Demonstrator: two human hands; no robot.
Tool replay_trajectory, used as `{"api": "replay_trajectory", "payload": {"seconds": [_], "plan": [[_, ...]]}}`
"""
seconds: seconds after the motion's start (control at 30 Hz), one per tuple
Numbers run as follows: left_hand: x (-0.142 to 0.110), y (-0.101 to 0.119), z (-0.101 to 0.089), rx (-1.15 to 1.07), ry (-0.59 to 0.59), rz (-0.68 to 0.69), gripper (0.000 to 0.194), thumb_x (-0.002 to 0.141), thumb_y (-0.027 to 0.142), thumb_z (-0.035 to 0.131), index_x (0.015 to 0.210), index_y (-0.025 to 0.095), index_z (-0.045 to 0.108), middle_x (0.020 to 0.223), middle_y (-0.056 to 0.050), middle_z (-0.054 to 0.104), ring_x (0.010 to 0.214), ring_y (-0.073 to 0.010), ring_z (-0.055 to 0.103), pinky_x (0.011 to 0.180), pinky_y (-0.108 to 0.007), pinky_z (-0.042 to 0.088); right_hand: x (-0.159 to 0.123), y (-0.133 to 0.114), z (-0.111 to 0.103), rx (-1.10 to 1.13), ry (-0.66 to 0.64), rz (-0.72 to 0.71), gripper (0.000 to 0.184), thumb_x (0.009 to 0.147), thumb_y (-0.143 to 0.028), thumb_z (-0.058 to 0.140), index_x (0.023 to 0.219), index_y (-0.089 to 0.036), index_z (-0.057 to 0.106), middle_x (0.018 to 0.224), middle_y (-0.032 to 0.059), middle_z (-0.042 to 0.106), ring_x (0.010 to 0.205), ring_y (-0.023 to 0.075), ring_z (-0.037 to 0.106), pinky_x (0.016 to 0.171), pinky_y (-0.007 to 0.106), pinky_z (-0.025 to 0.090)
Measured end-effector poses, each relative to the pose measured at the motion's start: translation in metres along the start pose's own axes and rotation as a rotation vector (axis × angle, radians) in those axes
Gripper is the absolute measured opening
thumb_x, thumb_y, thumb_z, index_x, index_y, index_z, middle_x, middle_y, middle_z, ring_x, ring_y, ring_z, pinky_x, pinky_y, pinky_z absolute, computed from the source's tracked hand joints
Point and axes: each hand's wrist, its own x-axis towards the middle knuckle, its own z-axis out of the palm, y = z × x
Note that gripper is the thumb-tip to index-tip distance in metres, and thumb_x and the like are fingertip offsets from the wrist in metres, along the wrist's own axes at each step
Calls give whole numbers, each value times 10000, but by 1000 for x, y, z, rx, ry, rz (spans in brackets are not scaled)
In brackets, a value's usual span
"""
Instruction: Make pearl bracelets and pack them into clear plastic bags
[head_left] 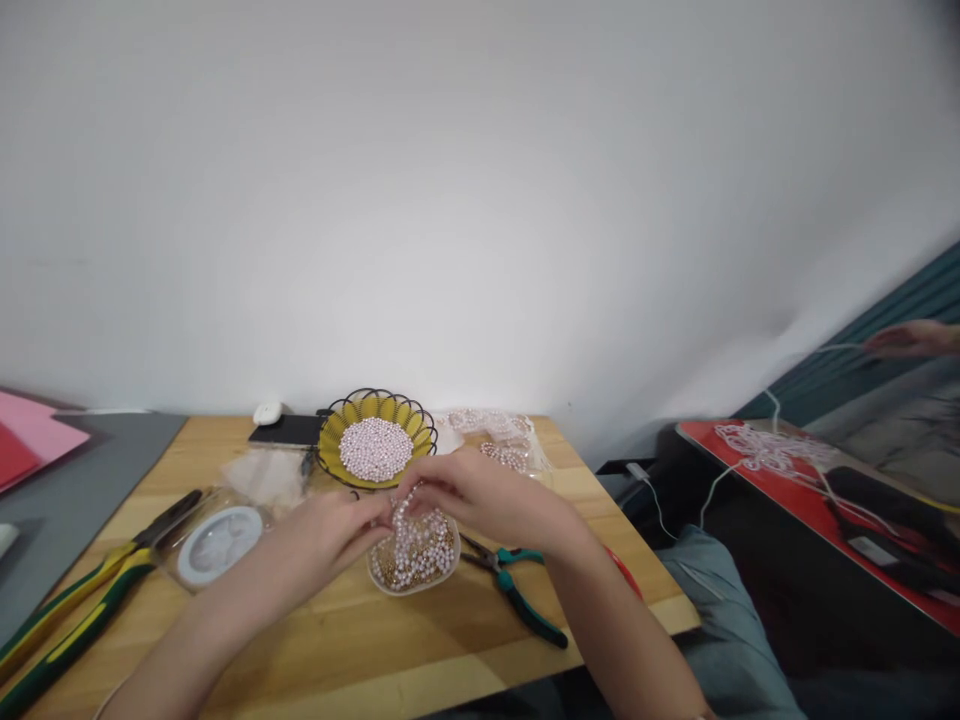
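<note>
Above a small clear plastic tub [415, 582] filled with white and gold beads, my two hands meet. My right hand [472, 495] is closed, its fingertips pinching a strand of pearly beads [405, 525] that hangs down toward the tub. My left hand [352, 525] is closed at the other side of the strand, thumb and finger pressed together on it. Part of the strand is hidden by the fingers. Just behind my hands stands a yellow basket [327, 440] with a black wire rim, holding many pale pink beads [376, 449].
Teal-handled pliers [517, 590] lie right of the tub. Large yellow-green pliers [97, 600] and a round white case [220, 545] lie left. Bagged bead strands [506, 440] and a black phone [285, 430] sit behind. At right, another person's hand [911, 338] holds a white cord above a red table [705, 438].
</note>
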Motion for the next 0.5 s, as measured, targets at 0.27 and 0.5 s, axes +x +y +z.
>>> {"api": "replay_trajectory", "payload": {"seconds": [0.27, 0.5], "plan": [[-8, -3, 3, -164, 33, 70, 283, 1023, 330, 468, 941, 261, 729, 888, -12, 731, 794, -191, 669, 752, -294, 496, 6, -1, 8, -13, 110, 0, 316, 935, -5, 514, 989, -203, 755, 906, 19, 785, 826, 149, 706, 731, 259, 500], [-10, -3, 3, -154, 51, 99, 290, 1017, 309, 477, 942, 256, 753, 915, -28, 732, 811, -182, 670, 739, -283, 486, 9, -5, 13, -75, 174, -48, 295, 932, -10, 536, 987, -203, 753, 894, 17, 785, 821, 149, 706, 732, 258, 488]]}}
